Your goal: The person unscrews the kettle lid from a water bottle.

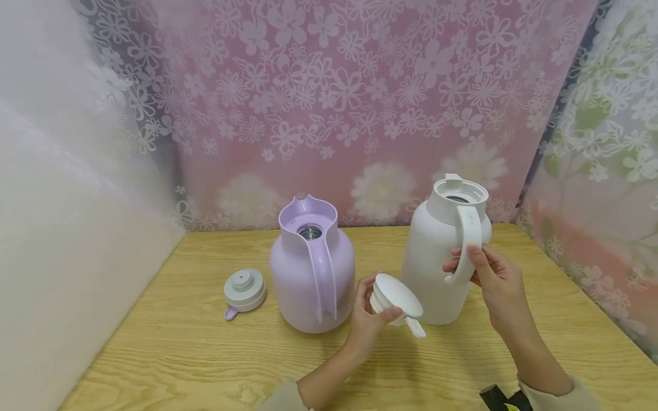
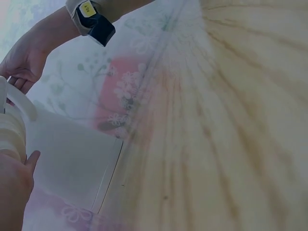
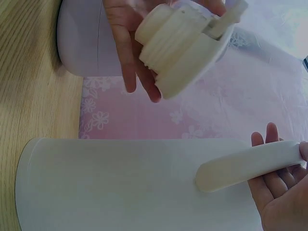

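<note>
My left hand (image 1: pixel 368 319) holds a white screw-in lid (image 1: pixel 398 298) by its edge, thumb on the near side; in the right wrist view the lid (image 3: pixel 180 45) shows its ribbed thread and tab. My right hand (image 1: pixel 497 279) grips the handle (image 1: pixel 469 245) of a tall white thermos jug (image 1: pixel 434 257), which stands on the table with its mouth uncovered. Left of the lid stands a rounder purple thermos jug (image 1: pixel 313 285), also uncovered, its handle facing me. A grey and purple lid (image 1: pixel 244 290) lies on the table to its left, thread side up.
The wooden table (image 1: pixel 216 365) runs back to a pink flower-patterned curtain (image 1: pixel 329 103). A pale wall (image 1: pixel 77 200) borders it on the left, a floral sheet (image 1: pixel 606 200) on the right. A black strap device (image 1: pixel 506 398) sits at my right wrist.
</note>
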Available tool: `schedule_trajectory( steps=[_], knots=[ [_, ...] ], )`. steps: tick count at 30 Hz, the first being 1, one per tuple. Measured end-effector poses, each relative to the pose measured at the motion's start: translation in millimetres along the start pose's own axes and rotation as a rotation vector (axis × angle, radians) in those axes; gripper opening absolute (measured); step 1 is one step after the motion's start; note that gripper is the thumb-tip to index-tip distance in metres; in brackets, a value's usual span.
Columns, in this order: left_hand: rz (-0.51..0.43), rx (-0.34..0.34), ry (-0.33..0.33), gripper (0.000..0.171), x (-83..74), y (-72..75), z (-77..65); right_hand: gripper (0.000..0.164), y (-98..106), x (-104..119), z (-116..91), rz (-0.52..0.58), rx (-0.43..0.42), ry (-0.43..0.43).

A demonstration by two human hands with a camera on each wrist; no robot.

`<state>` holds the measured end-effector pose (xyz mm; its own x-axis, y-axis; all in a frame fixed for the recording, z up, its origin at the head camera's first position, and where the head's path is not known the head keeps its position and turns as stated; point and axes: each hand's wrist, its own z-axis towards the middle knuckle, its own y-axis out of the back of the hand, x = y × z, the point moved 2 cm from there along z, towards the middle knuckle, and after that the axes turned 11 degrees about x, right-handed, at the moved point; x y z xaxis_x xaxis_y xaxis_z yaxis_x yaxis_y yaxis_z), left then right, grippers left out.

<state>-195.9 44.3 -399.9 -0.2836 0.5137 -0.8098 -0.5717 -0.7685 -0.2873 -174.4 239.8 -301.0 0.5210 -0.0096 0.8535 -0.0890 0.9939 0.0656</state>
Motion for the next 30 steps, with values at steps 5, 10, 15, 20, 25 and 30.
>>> schedule_trajectory(
  steps=[5,10,15,20,25,30],
  knots=[
    [0.036,-0.040,0.078,0.076,4.6,3.3,-0.8,0.024,-1,1,0,-0.006,-0.001,0.006],
    [0.147,-0.024,0.205,0.068,6.0,4.6,0.9,0.024,0,0,1,-0.009,0.010,0.009],
    [0.410,0.028,0.291,0.070,4.7,4.8,5.3,0.025,1,0,1,-0.015,0.014,0.004],
    [0.615,0.073,0.348,0.073,2.8,6.9,8.0,0.025,0,1,1,-0.013,0.010,-0.005],
    [1.060,0.218,0.331,0.073,-3.3,4.9,7.2,0.025,-1,2,1,0.006,-0.002,-0.011],
    [1.363,0.341,0.337,0.071,-3.5,1.7,3.5,0.025,-1,1,2,0.015,0.004,-0.007]
  ],
)
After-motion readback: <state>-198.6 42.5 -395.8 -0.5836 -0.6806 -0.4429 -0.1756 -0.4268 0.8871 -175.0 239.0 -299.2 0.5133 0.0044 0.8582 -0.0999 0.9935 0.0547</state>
